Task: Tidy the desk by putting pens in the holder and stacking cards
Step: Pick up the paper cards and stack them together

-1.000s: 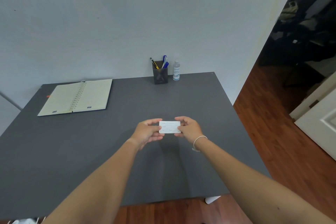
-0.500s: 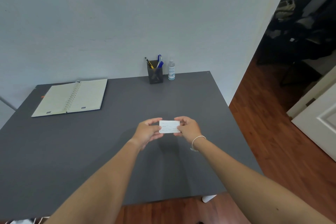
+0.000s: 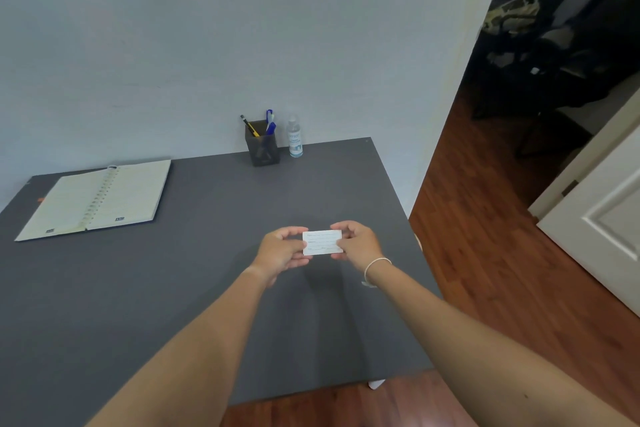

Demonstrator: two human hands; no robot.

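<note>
Two hands meet over the near middle of the dark grey desk (image 3: 173, 288): the left hand (image 3: 280, 251) and the right hand (image 3: 358, 243) each pinch an end of a small white stack of cards (image 3: 322, 242), held face-up just above the surface. How many cards are in it cannot be told. The card-squaring step looks to be in hand; next the stack wants setting down flat, edges kept aligned as the fingers let go. Farther back on the left lies an open spiral notebook (image 3: 100, 198). At the far edge stands the mesh pen holder (image 3: 263, 149), with pens (image 3: 269, 123) already in it, and a small clear bottle (image 3: 295, 137) just beside it.
</note>
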